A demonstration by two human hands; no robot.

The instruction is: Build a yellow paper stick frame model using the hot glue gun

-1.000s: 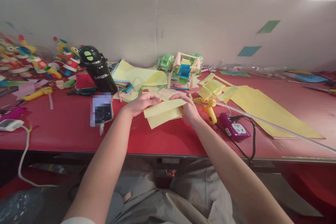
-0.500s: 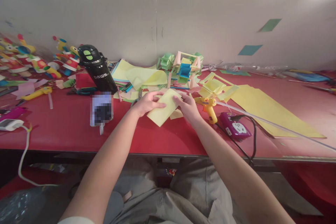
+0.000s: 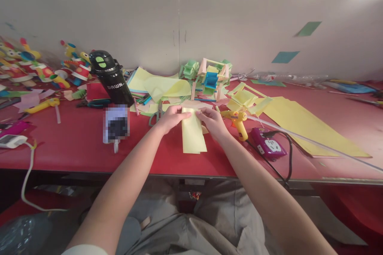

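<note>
A person's left hand (image 3: 172, 118) and right hand (image 3: 213, 122) pinch the far end of a folded yellow paper strip (image 3: 193, 133) over a red table (image 3: 77, 143); a yellow glue gun (image 3: 237, 121) and purple power strip (image 3: 267, 145) lie just right; a black bottle (image 3: 110, 77) stands far left; paper models (image 3: 209, 77) sit behind.

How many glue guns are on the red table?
2. One yellow glue gun lies just right of the right hand, beside the purple power strip. Another lies far left near the paper figures. The paper clutter may hide more.
</note>
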